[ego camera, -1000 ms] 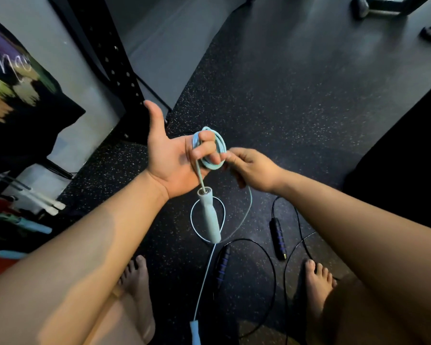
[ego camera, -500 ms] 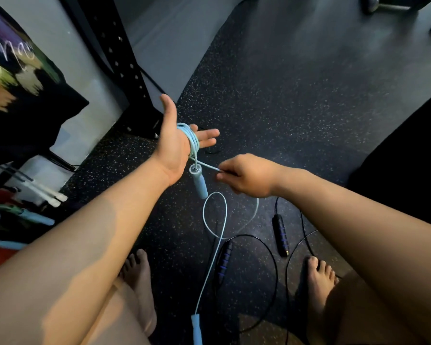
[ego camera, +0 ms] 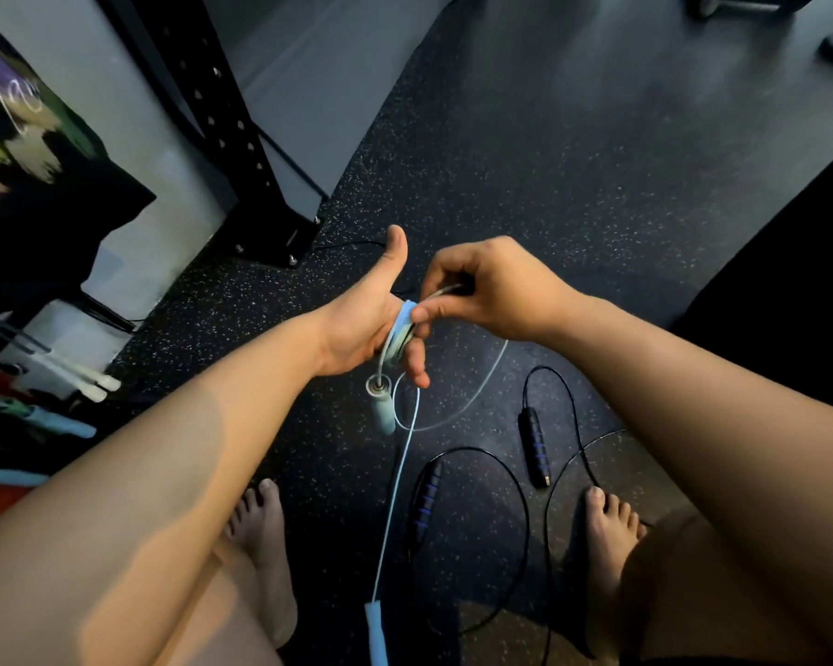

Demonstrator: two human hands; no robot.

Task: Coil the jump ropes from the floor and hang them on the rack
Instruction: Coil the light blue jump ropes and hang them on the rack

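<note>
Head view: the left hand, thumb raised and fingers straight, is carrying coils of the thin light-blue jump rope wound round its fingers. The right hand is pinching the rope's free strand just beside them. One pale-blue cylindrical handle is dangling below the coils, while the rope's tail is trailing across the speckled black rubber floor, near a black cord jump rope.

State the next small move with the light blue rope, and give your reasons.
Probably the right hand carries its pinched cord around the left hand for another wrap: the coil sits there, yet slack and the far handle trail below, unwound.
</note>
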